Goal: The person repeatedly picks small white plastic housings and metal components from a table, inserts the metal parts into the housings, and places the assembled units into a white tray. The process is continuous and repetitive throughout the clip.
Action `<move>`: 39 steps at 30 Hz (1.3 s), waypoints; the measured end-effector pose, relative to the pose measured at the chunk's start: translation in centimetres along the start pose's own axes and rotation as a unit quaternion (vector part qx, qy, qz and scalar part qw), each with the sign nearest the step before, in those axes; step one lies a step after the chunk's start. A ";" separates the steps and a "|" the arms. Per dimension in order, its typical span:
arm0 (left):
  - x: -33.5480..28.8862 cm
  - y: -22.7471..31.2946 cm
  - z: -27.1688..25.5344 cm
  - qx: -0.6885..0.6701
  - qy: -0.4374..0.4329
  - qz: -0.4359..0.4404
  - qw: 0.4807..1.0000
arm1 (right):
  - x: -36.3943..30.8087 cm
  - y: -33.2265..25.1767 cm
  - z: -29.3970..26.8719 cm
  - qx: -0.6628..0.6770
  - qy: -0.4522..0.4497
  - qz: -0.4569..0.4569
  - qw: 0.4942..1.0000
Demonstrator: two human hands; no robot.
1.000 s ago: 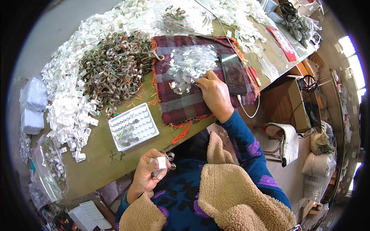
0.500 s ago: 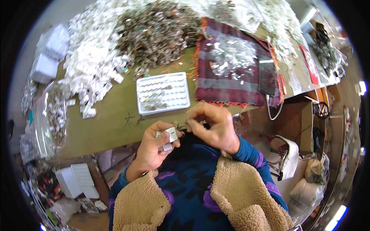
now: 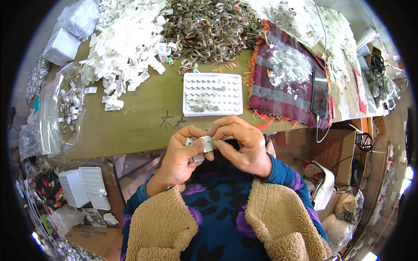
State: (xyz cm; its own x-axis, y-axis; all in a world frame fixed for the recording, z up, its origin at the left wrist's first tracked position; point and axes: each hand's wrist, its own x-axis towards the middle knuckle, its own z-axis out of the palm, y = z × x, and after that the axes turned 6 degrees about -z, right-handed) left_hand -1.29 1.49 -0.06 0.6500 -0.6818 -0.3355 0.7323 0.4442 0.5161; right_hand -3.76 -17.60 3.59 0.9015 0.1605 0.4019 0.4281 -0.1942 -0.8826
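Observation:
Small white plastic cases point(image 3: 206, 144) sit in my left hand point(image 3: 183, 152), gripped between the thumb and curled fingers in front of my body. My right hand point(image 3: 241, 145) has come up against the right edge of the uppermost case. Its thumb and forefinger are pinched there, and whatever lies between them is hidden. Just beyond both hands, a white tray point(image 3: 212, 76) with rows of round hollows stands on the table. Several small round metallic discs point(image 3: 203, 106) fill some of its hollows, mostly on the near left side.
White plastic cases point(image 3: 124, 48) are heaped at the far left, beside a pile of coiled translucent bands point(image 3: 209, 32). A plaid cloth point(image 3: 265, 93) holds clear plastic pieces point(image 3: 289, 65) and a phone point(image 3: 319, 93). A clear bag point(image 3: 54, 117) lies at the table's left.
My right hand has moved in to meet the white case in my left hand; before, they were slightly apart. The view has shifted, so the table sits farther right and higher.

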 end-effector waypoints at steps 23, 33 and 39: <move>-0.2 -0.8 1.1 -0.006 0.037 -0.006 0.999 | -0.2 -1.1 -0.1 -0.035 0.005 -0.003 0.999; -1.0 -1.5 1.5 0.039 0.096 0.014 0.995 | -1.9 0.5 1.6 -0.032 0.037 -0.024 0.999; -3.3 5.0 1.4 0.275 0.132 0.398 0.865 | -2.7 0.8 -0.5 -0.013 0.085 0.000 0.996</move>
State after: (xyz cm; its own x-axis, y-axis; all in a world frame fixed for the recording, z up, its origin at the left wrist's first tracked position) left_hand -0.08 5.12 4.76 0.9808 -0.0996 0.1678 -0.1284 0.3182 0.9393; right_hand -5.80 -18.68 1.94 0.8979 -0.0060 0.4402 0.4283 -0.2191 -0.8767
